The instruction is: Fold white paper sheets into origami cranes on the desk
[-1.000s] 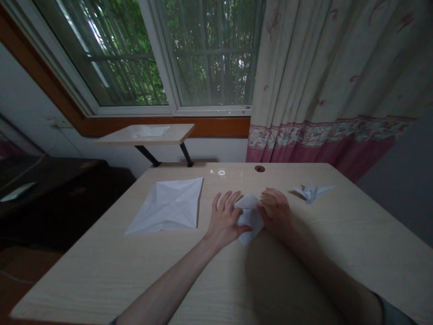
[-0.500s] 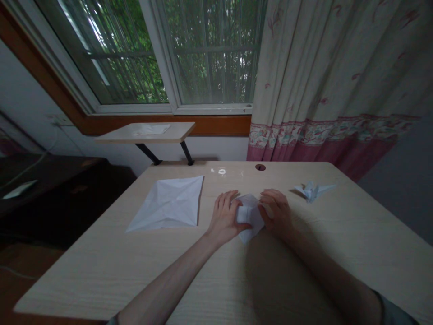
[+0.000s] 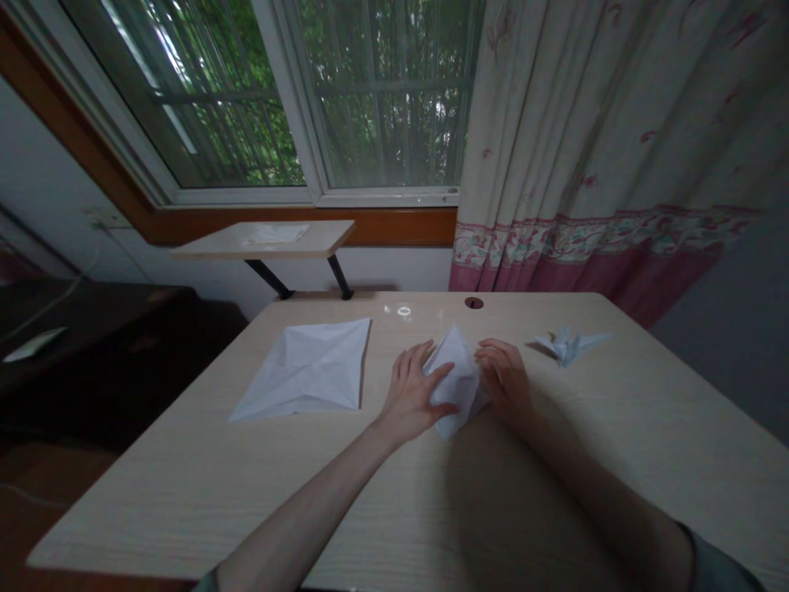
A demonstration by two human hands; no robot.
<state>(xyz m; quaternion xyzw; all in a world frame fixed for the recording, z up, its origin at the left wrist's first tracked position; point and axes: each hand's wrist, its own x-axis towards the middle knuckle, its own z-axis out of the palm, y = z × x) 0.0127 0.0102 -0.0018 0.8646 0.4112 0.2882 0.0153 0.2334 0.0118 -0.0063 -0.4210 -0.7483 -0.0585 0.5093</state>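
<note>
A partly folded piece of white paper (image 3: 454, 380) lies at the middle of the pale wooden table (image 3: 555, 460), its far point raised. My left hand (image 3: 412, 393) holds its left side, thumb pressed on the paper and fingers curled along the edge. My right hand (image 3: 504, 380) grips its right side with bent fingers. To the left a creased white square sheet (image 3: 308, 370) lies flat. A finished white paper crane (image 3: 570, 344) rests to the right of my right hand.
A round cable hole (image 3: 473, 302) is in the table near its far edge. Behind stand a small raised shelf (image 3: 265, 240), a window and a flowered curtain (image 3: 604, 140). A dark low cabinet (image 3: 92, 353) is on the left.
The folded paper has opened upward: a flap now stands up to a point between my hands. Both hands stayed in place on its sides.
</note>
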